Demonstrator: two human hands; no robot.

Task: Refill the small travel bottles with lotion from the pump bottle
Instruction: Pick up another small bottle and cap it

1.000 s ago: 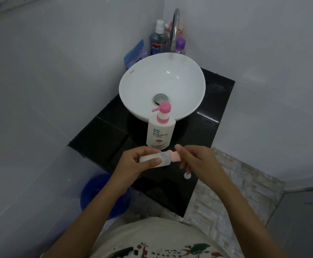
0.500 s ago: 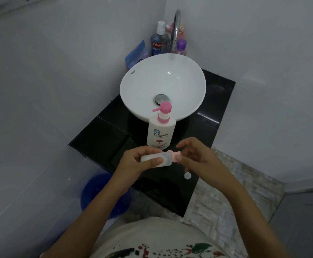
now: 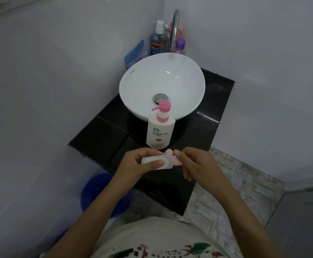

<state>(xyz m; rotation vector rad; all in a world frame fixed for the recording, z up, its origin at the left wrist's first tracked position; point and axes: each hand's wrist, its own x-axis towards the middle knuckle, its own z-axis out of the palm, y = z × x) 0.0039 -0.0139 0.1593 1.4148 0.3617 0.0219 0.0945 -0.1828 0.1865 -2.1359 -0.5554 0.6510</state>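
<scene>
A small translucent travel bottle [image 3: 166,162] lies sideways in my left hand [image 3: 139,166], its pink flip cap [image 3: 176,162] pointing right. My right hand [image 3: 198,164] is beside that cap. Its thumb tip touches the pink lid and its other fingers hang loosely below, apart. Just behind the hands, the white lotion pump bottle [image 3: 159,133] with a pink pump head stands upright on the black counter [image 3: 99,140], in front of the basin.
A white round basin [image 3: 133,101] sits on the counter under a chrome faucet [image 3: 175,30]. Behind it stand a mouthwash bottle [image 3: 156,41], a purple-capped bottle [image 3: 180,46] and a blue pouch [image 3: 135,54]. A blue bucket [image 3: 96,192] is on the floor, lower left.
My right hand has loosened from pinching the pink cap; its fingers have spread and dropped, and they now cover a small white cap that lay on the counter. The left hand keeps the bottle steady.
</scene>
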